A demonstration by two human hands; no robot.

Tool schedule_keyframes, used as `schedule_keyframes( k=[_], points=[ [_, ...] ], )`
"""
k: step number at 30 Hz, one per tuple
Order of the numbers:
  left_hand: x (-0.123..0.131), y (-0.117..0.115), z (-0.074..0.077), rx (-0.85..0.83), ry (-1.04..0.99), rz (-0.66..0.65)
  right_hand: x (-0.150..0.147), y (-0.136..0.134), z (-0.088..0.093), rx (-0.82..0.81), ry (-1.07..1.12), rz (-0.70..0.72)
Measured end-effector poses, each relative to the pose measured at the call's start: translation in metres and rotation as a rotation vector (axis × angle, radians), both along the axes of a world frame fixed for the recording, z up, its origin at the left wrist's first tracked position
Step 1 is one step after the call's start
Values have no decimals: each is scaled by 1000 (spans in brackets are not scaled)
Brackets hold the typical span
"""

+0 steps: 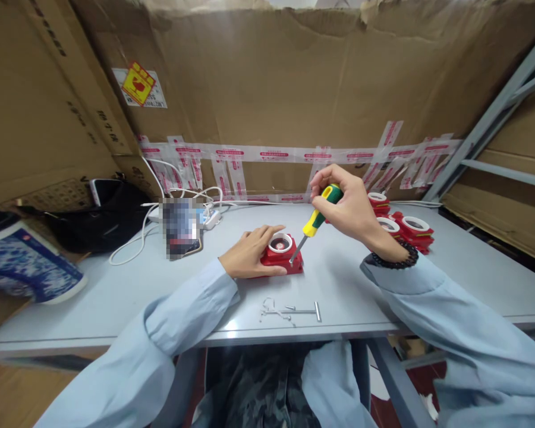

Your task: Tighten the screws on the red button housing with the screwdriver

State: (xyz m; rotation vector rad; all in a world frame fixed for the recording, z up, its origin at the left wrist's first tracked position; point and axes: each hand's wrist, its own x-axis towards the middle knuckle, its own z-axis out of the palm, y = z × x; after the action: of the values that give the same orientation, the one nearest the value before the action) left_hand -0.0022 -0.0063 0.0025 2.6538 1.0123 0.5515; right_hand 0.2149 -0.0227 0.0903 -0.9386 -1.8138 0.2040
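A small red block with a white ring on top (282, 254) sits on the grey table (116, 297). My left hand (249, 254) is wrapped around its left side, thumb along the front edge, holding it down. My right hand (348, 205) is closed on a green and yellow screwdriver (318, 217), which slants down to the left. Its metal tip touches the block's right front corner. A dark bead bracelet (395, 258) circles my right wrist.
Several more red blocks with white rings (405, 229) stand behind my right wrist. A few small metal parts (289, 311) lie near the table's front edge. At the back left are white cables (191, 199), a black bag (102, 217) and a blue package (31, 267). Taped cardboard walls surround the table.
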Motion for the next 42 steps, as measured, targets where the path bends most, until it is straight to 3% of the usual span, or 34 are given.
schedule_keyframes(
  k=[7,20,25,28,32,34,39,42],
  points=[
    [5,-20,0,316,-53,-163,-3,-9,-15,-51,128,64],
    [22,-39,-14,296,87,-363,19,10,-26,-60,245,2],
    [8,-30,-1,272,-48,-212,23,13,-28,-35,282,-57],
    [-9,-13,4,125,-64,-87,25,13,-27,-3,309,-103],
    [-22,9,-2,-158,-18,-128,22,9,-25,20,342,-142],
    [-20,13,-8,-141,-36,-76,18,6,-24,29,369,-147],
    [-7,10,-17,-55,-86,295,4,0,-24,134,359,-170],
    [-6,5,-17,-152,-118,213,-5,-1,-27,198,289,-156]
  ],
)
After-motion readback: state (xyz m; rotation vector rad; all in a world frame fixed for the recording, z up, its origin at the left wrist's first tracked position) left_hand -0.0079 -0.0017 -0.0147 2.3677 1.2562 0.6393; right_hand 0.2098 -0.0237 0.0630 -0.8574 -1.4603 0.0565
